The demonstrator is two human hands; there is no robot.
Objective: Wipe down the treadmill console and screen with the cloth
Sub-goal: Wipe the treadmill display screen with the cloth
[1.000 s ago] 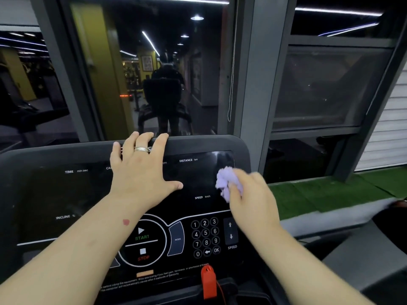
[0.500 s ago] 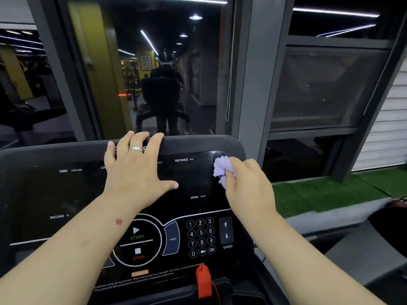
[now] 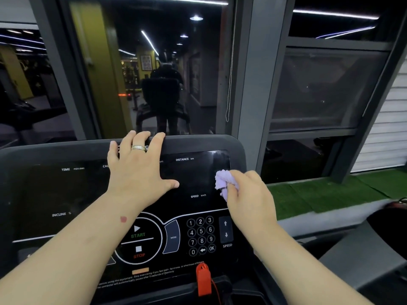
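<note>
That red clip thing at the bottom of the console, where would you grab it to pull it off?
Probably by the red safety key's upright body, pinched from the front on its two flat sides. It stands clear below the keypad, with its cord trailing off to the right.

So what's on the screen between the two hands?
In the head view, only dark screen lies between the left hand and the right hand holding the purple cloth, with the DISTANCE label above and SPEED label below.
</note>
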